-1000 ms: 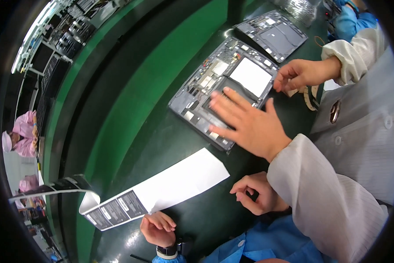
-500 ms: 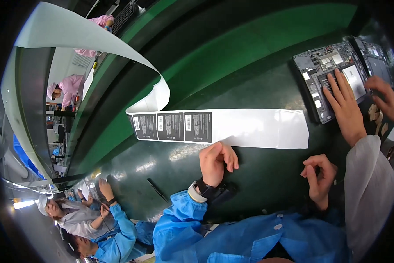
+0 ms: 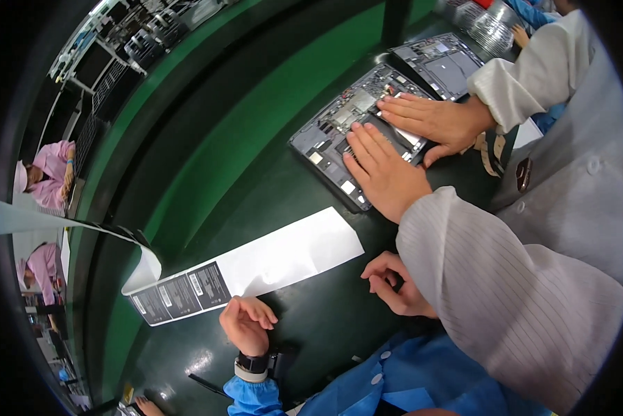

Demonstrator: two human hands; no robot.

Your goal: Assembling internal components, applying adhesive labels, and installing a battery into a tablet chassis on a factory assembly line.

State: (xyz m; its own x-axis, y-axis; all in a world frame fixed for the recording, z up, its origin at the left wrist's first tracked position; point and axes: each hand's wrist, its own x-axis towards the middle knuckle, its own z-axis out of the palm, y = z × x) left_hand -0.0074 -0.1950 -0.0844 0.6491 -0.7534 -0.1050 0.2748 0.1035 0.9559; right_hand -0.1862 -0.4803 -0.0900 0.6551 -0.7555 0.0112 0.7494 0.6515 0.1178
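My left hand (image 3: 247,324), with a watch and a pale band at the wrist, rests by the near edge of a white label strip (image 3: 290,260). Its fingers are loosely bent and hold nothing. Several black printed labels (image 3: 178,295) sit on the strip's left part. My right hand (image 3: 398,284) is curled, thumb close to the forefinger, with nothing visible in it; a co-worker's sleeve (image 3: 491,277) covers its wrist. Farther off, the co-worker's two hands (image 3: 387,173) lie flat on an opened laptop base (image 3: 325,135) with its circuit board exposed.
A second opened laptop base (image 3: 450,73) stands behind the first. Brown adhesive pieces (image 3: 490,152) lie beside the co-worker. A dark pen-like stick (image 3: 207,385) lies near my left sleeve. The strip's backing (image 3: 145,270) curls up at the left. People in pink (image 3: 51,173) work beyond the bench.
My view has swung right. The co-worker's other hand has come down flat on the laptop base, and the co-worker's sleeve now reaches across my right wrist. My hands stay bent near the strip.
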